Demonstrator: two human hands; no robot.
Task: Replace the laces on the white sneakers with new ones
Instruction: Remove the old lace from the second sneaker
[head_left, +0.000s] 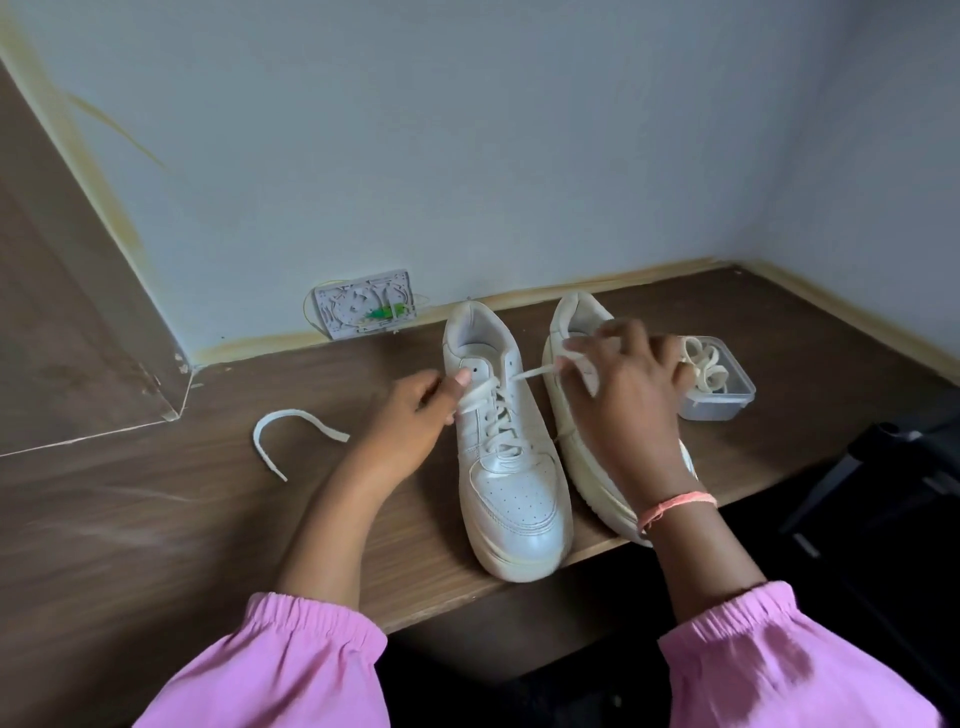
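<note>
Here both hands (410, 415) (623, 384) pinch lace (535, 372) ends apart

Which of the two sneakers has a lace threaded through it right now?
The left sneaker, standing upright beside the left hand; a lace criss-crosses its eyelets, both ends held. The right sneaker is tilted, and no lacing shows on it, though the right hand covers much of it.

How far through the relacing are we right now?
Done: the left sneaker looks laced through nearly all its eyelets. In hand: left hand and right hand each pinch a lace end at its top. Left: the right sneaker, with laces waiting in the plastic container.
</note>
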